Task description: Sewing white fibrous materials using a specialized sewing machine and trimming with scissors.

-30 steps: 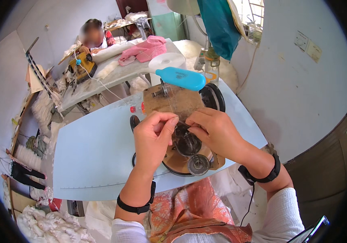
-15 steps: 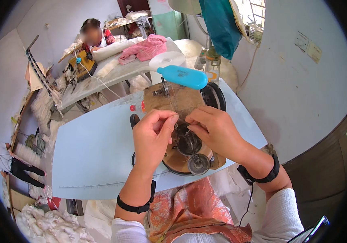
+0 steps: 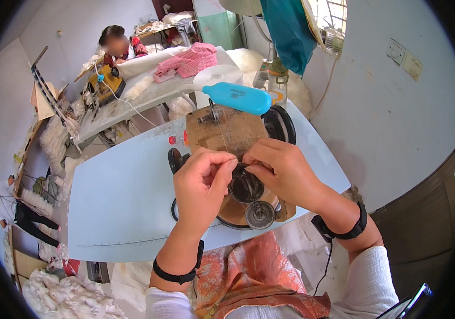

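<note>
My left hand (image 3: 202, 178) is closed in a pinch, thumb against forefinger, over a small machine that looks like a sewing machine, with a brown base plate (image 3: 238, 130). A fine thread (image 3: 223, 135) runs down from a small metal post toward these fingertips. Close beside it, my right hand (image 3: 280, 169) also pinches, its fingertips almost meeting the left ones; what it holds is too small to make out. Just below the fingers sit a dark round metal cup (image 3: 246, 187) and a smaller grey metal disc (image 3: 260, 215). A black wheel (image 3: 279, 125) stands at the machine's right.
A blue lamp head (image 3: 238, 98) hangs over the machine on the pale blue table (image 3: 116, 196). A red-capped bottle (image 3: 177, 139) lies behind my left hand. At a farther table with pink cloth (image 3: 190, 61), another person (image 3: 121, 47) leans. White fluffy material (image 3: 68, 295) heaps at lower left.
My left hand has shifted slightly right and down, its fingertips nearer the right ones. The right hand stays almost in place. The view has moved slightly.
</note>
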`<state>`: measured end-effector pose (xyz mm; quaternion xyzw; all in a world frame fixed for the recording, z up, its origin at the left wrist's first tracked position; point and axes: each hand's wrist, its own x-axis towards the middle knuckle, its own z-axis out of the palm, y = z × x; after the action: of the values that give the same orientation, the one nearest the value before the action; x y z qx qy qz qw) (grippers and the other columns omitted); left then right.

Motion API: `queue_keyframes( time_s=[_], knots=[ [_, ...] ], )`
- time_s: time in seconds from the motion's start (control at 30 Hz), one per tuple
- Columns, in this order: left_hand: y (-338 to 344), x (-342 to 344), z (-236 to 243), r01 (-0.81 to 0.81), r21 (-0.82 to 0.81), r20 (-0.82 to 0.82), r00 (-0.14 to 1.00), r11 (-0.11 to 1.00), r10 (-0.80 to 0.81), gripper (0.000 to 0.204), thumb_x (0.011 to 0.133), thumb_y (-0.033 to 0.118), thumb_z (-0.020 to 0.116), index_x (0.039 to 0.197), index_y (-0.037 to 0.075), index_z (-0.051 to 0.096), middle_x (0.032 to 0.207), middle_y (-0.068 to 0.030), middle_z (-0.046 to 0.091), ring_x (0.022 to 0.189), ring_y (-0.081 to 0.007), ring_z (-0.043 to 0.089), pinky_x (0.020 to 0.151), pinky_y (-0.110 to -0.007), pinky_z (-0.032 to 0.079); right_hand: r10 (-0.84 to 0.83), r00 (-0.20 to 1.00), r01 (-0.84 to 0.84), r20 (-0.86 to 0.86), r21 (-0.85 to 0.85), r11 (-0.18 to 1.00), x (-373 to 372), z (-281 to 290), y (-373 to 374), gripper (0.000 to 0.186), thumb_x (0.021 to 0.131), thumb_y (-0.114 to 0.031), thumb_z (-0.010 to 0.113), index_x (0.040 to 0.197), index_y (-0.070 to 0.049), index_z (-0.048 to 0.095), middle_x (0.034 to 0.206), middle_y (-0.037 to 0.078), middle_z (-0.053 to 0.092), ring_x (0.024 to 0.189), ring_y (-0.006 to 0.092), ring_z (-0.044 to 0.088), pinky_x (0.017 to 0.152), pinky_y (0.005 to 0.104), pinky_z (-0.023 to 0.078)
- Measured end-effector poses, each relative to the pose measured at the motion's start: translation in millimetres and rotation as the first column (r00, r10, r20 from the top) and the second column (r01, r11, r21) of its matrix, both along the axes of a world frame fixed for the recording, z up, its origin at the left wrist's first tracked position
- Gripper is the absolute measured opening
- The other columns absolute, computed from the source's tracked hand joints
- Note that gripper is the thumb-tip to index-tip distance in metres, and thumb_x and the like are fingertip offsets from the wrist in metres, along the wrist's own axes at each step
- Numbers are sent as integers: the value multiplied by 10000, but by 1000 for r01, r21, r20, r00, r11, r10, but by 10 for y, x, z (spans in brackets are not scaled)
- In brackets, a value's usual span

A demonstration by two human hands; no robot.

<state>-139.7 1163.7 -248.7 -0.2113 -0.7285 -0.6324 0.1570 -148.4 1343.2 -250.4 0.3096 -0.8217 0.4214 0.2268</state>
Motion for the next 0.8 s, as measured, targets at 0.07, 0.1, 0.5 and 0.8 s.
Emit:
queue_keyframes(
  time_s=[0.07,0.1,0.5,0.8],
  knots=[
    [-7,26,-45,6,-22,-43,999,1000,-7,36,893,-24,621,924,-39,630,866,-36,573,571,-43,515,483,-179,391,29,999,-29,-19,35,999,-11,11,28,104,781,-27,647,868,-30,589,822,124,608,793,339,607,669,423,495],
    [-16,34,-60,5,-45,-88,996,999,-9,41,888,-34,621,927,-44,629,893,-39,562,578,-45,521,483,-181,396,31,999,-30,-19,34,999,-11,10,32,104,781,-27,647,868,-30,589,822,124,608,793,339,607,669,423,495],
    [-50,-185,98,-42,-25,260,965,999,47,142,905,105,648,956,-27,640,704,-23,612,488,-47,489,407,-179,323,-15,993,14,121,3,1000,13,80,-23,120,768,-19,658,876,-6,609,808,142,634,735,323,633,651,393,503],
    [-86,-41,26,-14,7,184,983,1000,12,74,906,77,636,912,3,637,693,3,598,516,-39,508,408,-178,327,3,998,-3,57,4,1000,-8,38,-23,97,782,-32,654,865,-16,606,802,139,628,740,331,629,635,402,499]
  ],
)
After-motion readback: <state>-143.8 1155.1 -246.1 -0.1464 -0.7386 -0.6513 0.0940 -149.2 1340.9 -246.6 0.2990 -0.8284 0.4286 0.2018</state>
